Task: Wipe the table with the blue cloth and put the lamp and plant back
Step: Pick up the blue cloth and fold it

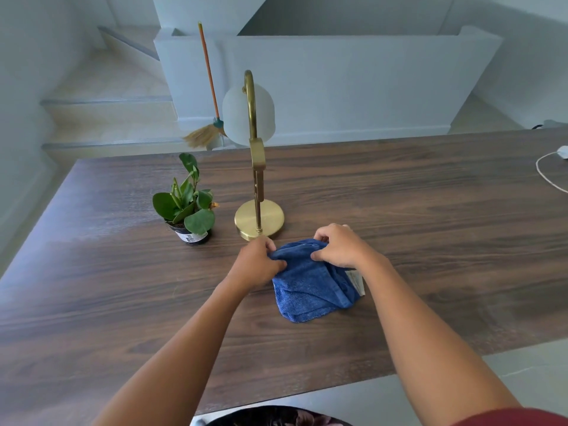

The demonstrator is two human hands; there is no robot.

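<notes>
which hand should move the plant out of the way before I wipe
Left, probably. The plant stands on the table to the left of the lamp, nearer the left hand. The right hand would have to cross the lamp's base.

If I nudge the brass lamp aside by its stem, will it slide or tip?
Probably tippy: the lamp is tall, its white shade hangs high and off to one side. The wide round base looks heavy, so pushing low should slide it on the smooth table.

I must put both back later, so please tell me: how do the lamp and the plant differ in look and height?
The lamp is brass-coloured metal with a white shade; the plant is green and leafy in a small dark pot. The lamp stands much taller than the plant. Both stand upright on the table, untouched.
</notes>
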